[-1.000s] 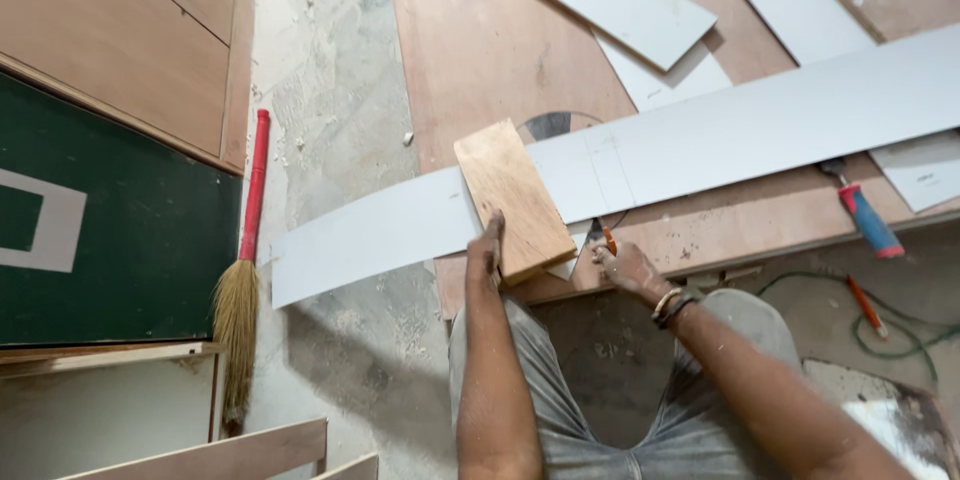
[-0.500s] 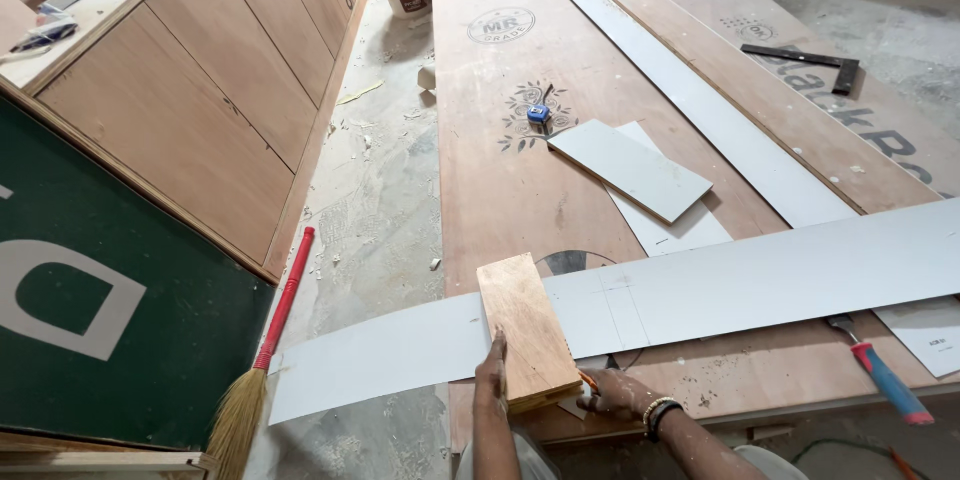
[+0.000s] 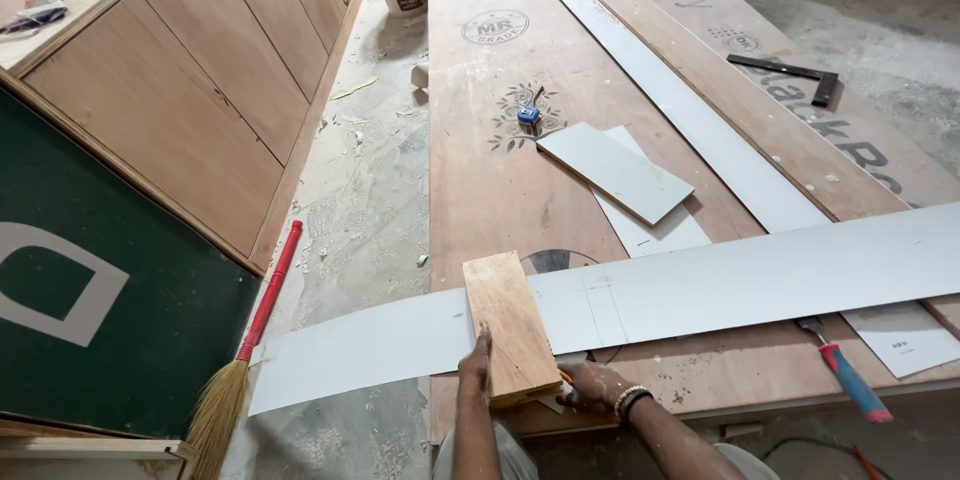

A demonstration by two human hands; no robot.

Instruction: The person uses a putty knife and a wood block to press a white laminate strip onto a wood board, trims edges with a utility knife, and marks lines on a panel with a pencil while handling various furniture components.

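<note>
Head lifted since earlier, hands unmoved: left hand (image 3: 478, 365) flat on wood block (image 3: 510, 328), right hand (image 3: 590, 387) at 3 o'clock, grip hidden. Block slip risks skewing white strip (image 3: 700, 295).

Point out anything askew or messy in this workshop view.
Sawdust and wood chips litter the concrete floor. The long grey laminate strip overhangs the plywood sheet's left edge unsupported, pinned by a wooden block.

Plywood (image 3: 480, 190) bare ahead of wood block (image 3: 510, 325); tape measure (image 3: 528, 117), grey offcut (image 3: 615, 172) farther on; screwdriver (image 3: 845, 370) rightward.
</note>
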